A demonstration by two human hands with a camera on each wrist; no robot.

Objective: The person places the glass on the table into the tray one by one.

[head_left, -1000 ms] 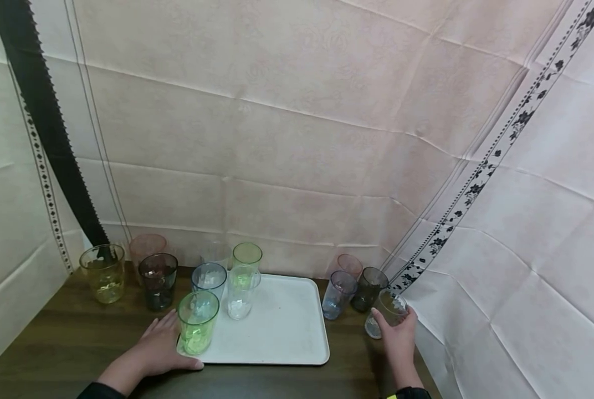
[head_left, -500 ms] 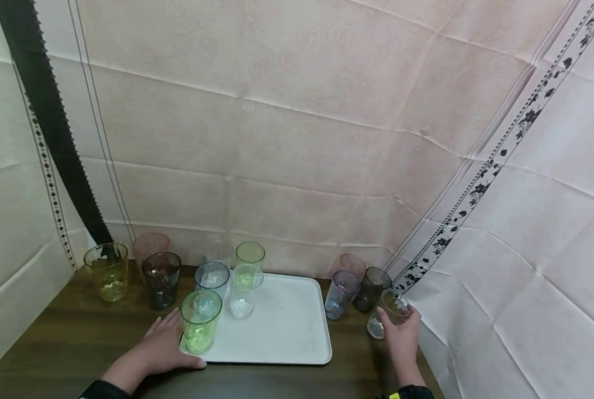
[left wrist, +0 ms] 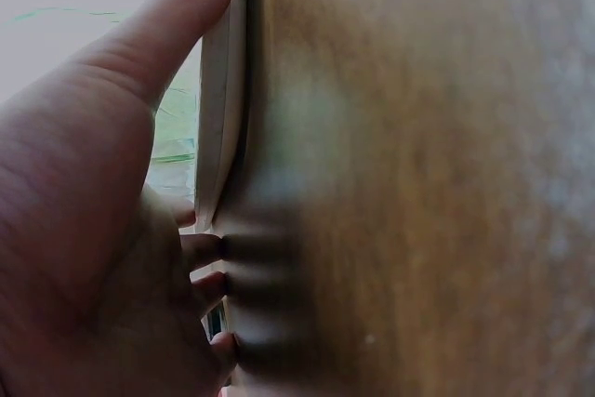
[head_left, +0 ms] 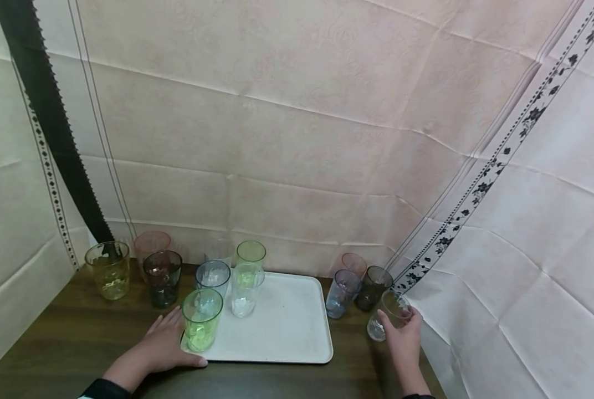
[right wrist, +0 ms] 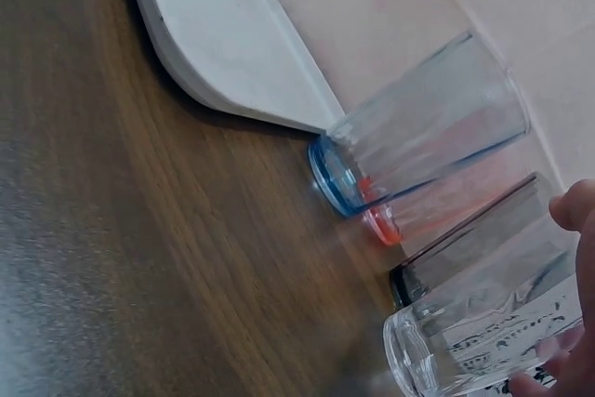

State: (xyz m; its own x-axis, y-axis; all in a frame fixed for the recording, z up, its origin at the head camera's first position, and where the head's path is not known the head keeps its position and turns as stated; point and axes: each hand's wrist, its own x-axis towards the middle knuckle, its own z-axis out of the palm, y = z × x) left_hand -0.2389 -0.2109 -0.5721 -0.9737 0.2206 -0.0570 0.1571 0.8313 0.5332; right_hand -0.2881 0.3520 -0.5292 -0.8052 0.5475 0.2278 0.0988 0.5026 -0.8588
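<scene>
My left hand rests at the front left corner of a white tray. Its thumb lies along the front edge and its extended fingers run up the left side, as the left wrist view also shows. Close to those fingers, a green glass stands on the tray's corner. At the far right, my right hand grips a clear glass near its rim, thumb on one side and fingers round the other. This glass stands beside a dark grey glass.
A blue glass and a pink glass stand right of the tray. Left are amber, pink and dark glasses. Several more, including a clear glass, stand on or behind the tray. Cloth walls enclose the table.
The head view has shifted very slightly. Both hands keep their places, the left at the tray's corner and the right round the clear glass; the other glasses stay put.
</scene>
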